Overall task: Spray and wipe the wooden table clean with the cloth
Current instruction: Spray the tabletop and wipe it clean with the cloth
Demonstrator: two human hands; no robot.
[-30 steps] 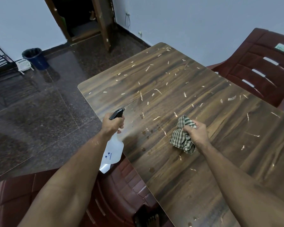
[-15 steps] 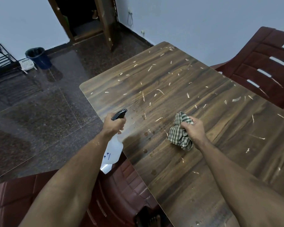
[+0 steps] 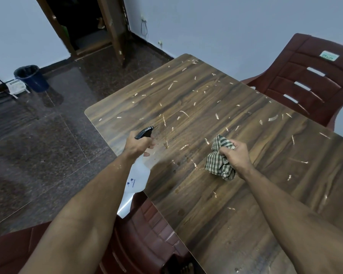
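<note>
Dark speckled floor tiles (image 3: 38, 155) and pale blue walls surround a wooden table (image 3: 246, 194) whose brown grain surface is strewn with pale shavings (image 3: 183, 113) and darker wet spots (image 3: 176, 163), densest toward the far end. Left hand (image 3: 138, 146): fingers wrapped around the neck of a translucent white spray bottle (image 3: 136, 180), held just off the table's left edge, with the black nozzle (image 3: 145, 132) pointing over the tabletop toward the far end. Right hand (image 3: 237, 155): fingers curled tight into a bunched green-and-white checked cloth (image 3: 218, 161), which rests on the table surface near the middle of its width, well apart from the bottle. One dark red plastic chair (image 3: 309, 80) stands at the table's right edge, near the far right corner; a second chair of the same kind (image 3: 147, 234) sits tucked against the left edge, below the bottle. Beyond the far left corner, a dark blue bin (image 3: 31, 78) stands by the wall beside a small white rack (image 3: 16, 88), and a dark doorway (image 3: 83, 22) opens in the far wall.
</note>
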